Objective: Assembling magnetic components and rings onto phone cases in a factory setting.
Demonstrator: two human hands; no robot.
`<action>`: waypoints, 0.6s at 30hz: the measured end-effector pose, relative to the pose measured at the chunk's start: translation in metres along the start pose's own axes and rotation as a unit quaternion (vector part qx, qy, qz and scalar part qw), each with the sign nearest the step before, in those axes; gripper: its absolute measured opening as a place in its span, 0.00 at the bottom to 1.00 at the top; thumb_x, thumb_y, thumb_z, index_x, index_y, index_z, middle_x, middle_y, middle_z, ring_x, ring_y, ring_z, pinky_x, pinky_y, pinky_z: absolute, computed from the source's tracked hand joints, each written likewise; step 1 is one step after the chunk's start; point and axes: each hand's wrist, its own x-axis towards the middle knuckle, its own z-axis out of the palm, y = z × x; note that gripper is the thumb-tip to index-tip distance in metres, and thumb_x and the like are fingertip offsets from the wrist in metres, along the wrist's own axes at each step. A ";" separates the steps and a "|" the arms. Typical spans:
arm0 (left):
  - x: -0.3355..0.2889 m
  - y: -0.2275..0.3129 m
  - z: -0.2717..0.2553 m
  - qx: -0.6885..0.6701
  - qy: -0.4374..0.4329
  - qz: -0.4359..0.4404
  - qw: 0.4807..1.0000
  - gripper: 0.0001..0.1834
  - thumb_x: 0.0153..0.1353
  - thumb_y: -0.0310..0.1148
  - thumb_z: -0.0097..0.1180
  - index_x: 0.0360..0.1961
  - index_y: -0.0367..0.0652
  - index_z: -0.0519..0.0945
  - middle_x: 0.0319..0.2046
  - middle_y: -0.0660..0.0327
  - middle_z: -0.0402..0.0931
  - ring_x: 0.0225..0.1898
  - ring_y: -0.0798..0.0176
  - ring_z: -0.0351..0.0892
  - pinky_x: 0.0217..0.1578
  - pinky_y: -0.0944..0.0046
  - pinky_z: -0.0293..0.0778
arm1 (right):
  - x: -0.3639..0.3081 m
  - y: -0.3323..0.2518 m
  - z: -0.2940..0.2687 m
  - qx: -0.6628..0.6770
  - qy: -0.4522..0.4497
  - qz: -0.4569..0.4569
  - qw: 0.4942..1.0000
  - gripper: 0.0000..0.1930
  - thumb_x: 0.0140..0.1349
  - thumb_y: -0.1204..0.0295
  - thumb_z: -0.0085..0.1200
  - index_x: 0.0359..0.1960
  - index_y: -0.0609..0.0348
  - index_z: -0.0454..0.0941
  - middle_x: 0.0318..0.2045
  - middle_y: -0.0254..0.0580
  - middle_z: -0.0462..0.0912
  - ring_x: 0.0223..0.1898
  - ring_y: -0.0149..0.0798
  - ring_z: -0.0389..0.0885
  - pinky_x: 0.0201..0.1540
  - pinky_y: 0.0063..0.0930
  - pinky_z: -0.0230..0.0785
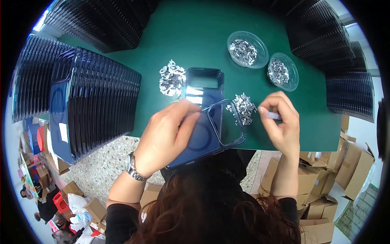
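My left hand (168, 132), with a metal watch on its wrist, is closed on a dark blue translucent phone case (235, 142). The case is tilted, its large camera opening toward the right. Under it, more phone cases (205, 81) lie stacked on the green table. My right hand (281, 120) is closed in a pinch just right of a pile of small silvery pieces (245, 110). Something pale lilac shows among its fingers; I cannot make out what the fingertips hold. Another pile of silvery pieces (172, 79) lies left of the stacked cases.
Two clear round bowls (260, 38) (293, 83) of silvery pieces stand at the back right. Tall stacks of phone cases (103, 101) line the left, and others (349, 91) the right. Cardboard boxes (317, 175) are on the floor at right. People are at far lower left.
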 end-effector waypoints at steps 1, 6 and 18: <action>0.000 -0.001 0.001 0.006 0.004 0.016 1.000 0.06 0.71 0.25 0.60 0.43 0.33 0.83 0.32 0.50 0.83 0.31 0.55 0.83 0.34 0.60 0.75 | 0.011 -0.012 0.005 0.007 -0.031 -0.125 0.992 0.08 0.54 0.80 0.63 0.35 0.62 0.79 0.33 0.42 0.78 0.31 0.45 0.79 0.35 0.35 0.73; 0.003 0.006 0.000 0.022 -0.032 0.022 0.999 0.05 0.70 0.25 0.59 0.42 0.33 0.82 0.35 0.47 0.83 0.34 0.44 0.84 0.37 0.55 0.77 | 0.036 -0.044 0.022 -0.079 -0.150 -0.354 0.920 0.12 0.51 0.81 0.67 0.37 0.61 0.79 0.36 0.39 0.79 0.33 0.42 0.79 0.34 0.36 0.74; 0.005 0.004 0.000 0.017 -0.057 0.007 0.998 0.06 0.71 0.27 0.58 0.41 0.34 0.81 0.34 0.46 0.83 0.35 0.40 0.84 0.36 0.51 0.77 | 0.041 -0.046 0.031 -0.146 -0.189 -0.328 0.914 0.10 0.54 0.81 0.61 0.35 0.59 0.74 0.32 0.42 0.75 0.35 0.48 0.81 0.32 0.43 0.75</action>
